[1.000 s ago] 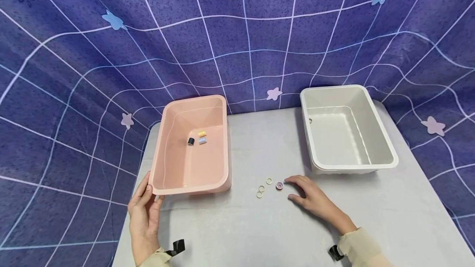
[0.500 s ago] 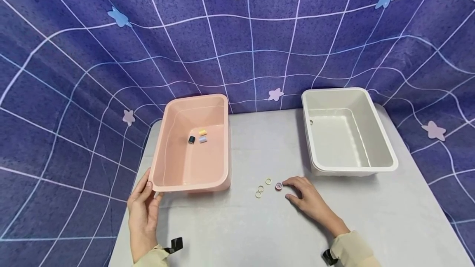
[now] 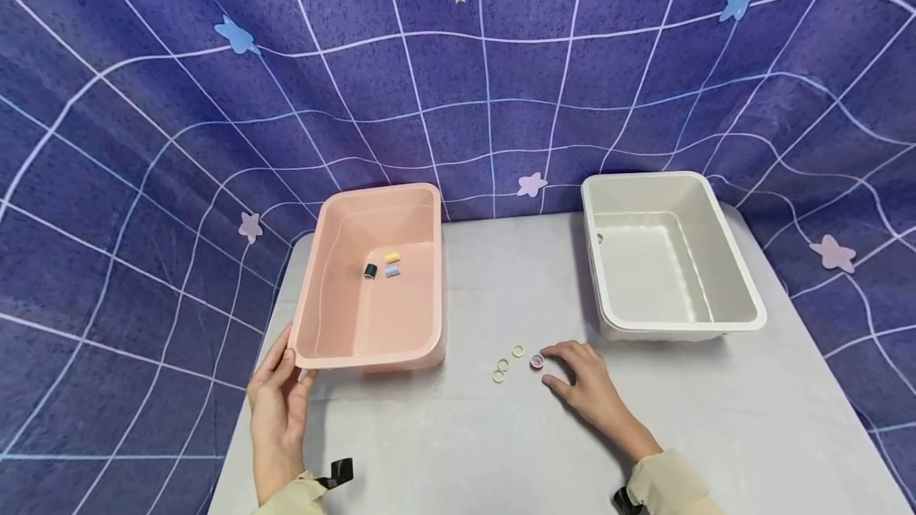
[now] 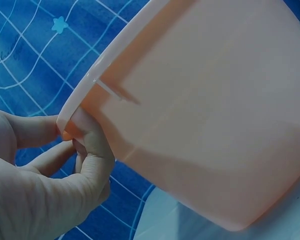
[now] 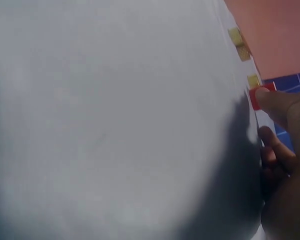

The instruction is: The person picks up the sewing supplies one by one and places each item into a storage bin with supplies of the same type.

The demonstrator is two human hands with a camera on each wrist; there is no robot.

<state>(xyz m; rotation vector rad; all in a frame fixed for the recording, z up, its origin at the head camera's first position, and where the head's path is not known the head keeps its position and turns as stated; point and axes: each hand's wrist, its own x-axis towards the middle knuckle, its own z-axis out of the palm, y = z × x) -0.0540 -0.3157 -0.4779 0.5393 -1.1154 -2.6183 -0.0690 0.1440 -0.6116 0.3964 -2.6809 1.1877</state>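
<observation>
My left hand grips the near left corner of a pink plastic tub, thumb and fingers on either side of its rim. Inside the tub lie a black thread spool, a yellow one and a light blue one. My right hand is low over the table, thumb and index finger apart. A red spool stands on end just left of its index fingertip. In the right wrist view, the thumb overlaps the red spool.
Left of the red spool, three small yellow rings lie on the grey tablecloth. A white tub stands at the right, with a small ring-shaped thing by its left inner wall. Behind the table hangs a blue gridded curtain.
My right hand has shifted slightly left, closer to the red spool. The left hand keeps its hold on the pink tub. The head view has shifted a little.
</observation>
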